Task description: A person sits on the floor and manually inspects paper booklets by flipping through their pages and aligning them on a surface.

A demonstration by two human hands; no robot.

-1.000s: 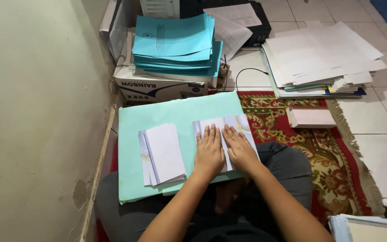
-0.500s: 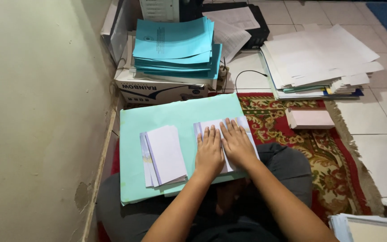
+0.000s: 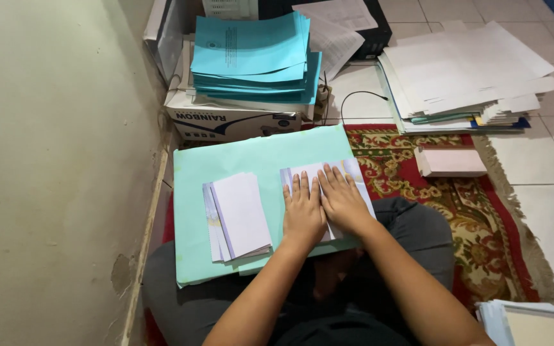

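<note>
My left hand and my right hand lie flat, side by side, pressing on a folded white paper with a pale purple edge. That paper rests on a large mint-green sheet spread across my lap. To the left of my hands, on the same sheet, sits a small stack of folded white papers. Neither hand grips anything; the fingers are stretched out and close together.
A beige wall runs along the left. A cardboard box carries a stack of teal booklets. White paper piles lie on the tiles, a pink-white packet on the red patterned rug, more papers at bottom right.
</note>
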